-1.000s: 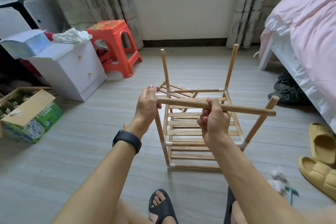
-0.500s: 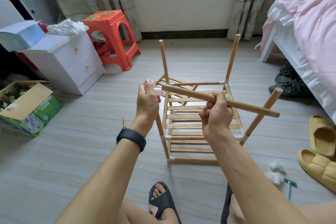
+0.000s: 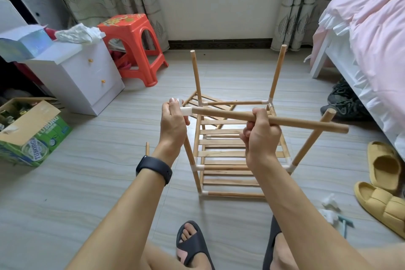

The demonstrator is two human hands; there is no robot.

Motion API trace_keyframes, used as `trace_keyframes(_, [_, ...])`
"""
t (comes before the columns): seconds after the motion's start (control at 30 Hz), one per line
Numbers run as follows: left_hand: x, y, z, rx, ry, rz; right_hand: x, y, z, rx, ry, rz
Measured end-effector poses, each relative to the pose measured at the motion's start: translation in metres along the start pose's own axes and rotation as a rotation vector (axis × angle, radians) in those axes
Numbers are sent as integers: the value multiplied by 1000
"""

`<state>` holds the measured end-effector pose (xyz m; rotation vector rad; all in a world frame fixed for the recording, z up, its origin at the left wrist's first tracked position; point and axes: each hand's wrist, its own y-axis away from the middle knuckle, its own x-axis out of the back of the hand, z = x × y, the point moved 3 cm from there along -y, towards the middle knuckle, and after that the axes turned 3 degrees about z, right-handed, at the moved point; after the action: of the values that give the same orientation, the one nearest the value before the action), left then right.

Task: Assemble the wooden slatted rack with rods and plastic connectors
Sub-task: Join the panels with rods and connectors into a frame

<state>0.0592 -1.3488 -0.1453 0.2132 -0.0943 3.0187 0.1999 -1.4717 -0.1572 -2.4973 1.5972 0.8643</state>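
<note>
The half-built wooden rack (image 3: 230,153) stands on the floor ahead of me, its slats joined by white plastic connectors, with rods sticking up at its corners. My left hand (image 3: 173,125) grips a white connector (image 3: 186,111) on top of the near-left upright. My right hand (image 3: 260,138) grips a long wooden rod (image 3: 306,124) held roughly level, its left end set in that connector and its right end free. A loose slatted panel (image 3: 210,106) lies flat behind the rack.
A short rod (image 3: 147,148) lies left of the rack. White plastic parts (image 3: 328,206) and a pale blue tool (image 3: 345,226) lie near right. A white drawer cabinet (image 3: 83,76), red stool (image 3: 133,46), cardboard box (image 3: 30,133), yellow slippers (image 3: 381,182) and bed (image 3: 368,35) ring the floor.
The rod's free right end has dropped slightly while its left end stays at the connector. Both hands keep their grip and the view has shifted a little.
</note>
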Motion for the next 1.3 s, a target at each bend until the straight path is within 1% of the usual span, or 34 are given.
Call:
trace_keyframes(0.1, [0,-1,-1,2,-2,2,-8,1,-14,111,63,-73])
trace_keyframes(0.17, [1,-2,-1,4,7,4,-12,-1,-18,121,85,-117])
trace_keyframes(0.33, [-1,-3,-4,3,28,-6,-22,-4,1,-84,66,-115])
trace_keyframes(0.47, [0,-9,-5,13,41,25,-27,5,13,-77,86,-84])
trace_keyframes(0.53, [2,-12,-6,-3,34,1,-27,3,11,-120,81,-128])
trace_keyframes(0.6, [3,-12,-8,-28,25,-18,-25,0,6,-187,100,-208])
trace_keyframes(0.7, [3,-9,-10,-41,31,15,-20,-4,-5,-235,186,-298])
trace_keyframes(0.87, [-5,-4,-4,-38,-4,23,0,-15,-22,-324,317,-345])
trace_keyframes(0.97, [-8,0,0,-8,-17,51,11,-22,-35,-333,328,-350])
trace_keyframes(1.07, [-11,4,2,48,0,69,24,-25,-46,-342,336,-321])
trace_keyframes(1.13, [-10,6,4,67,-1,47,34,-24,-49,-374,350,-328])
trace_keyframes(1.23, [-8,8,5,86,-46,-6,49,-21,-51,-418,415,-389])
trace_keyframes(1.27, [-7,10,6,60,-68,8,53,-21,-54,-422,461,-423])
trace_keyframes(1.3, [-5,15,8,-19,-122,69,58,-21,-57,-416,527,-471])
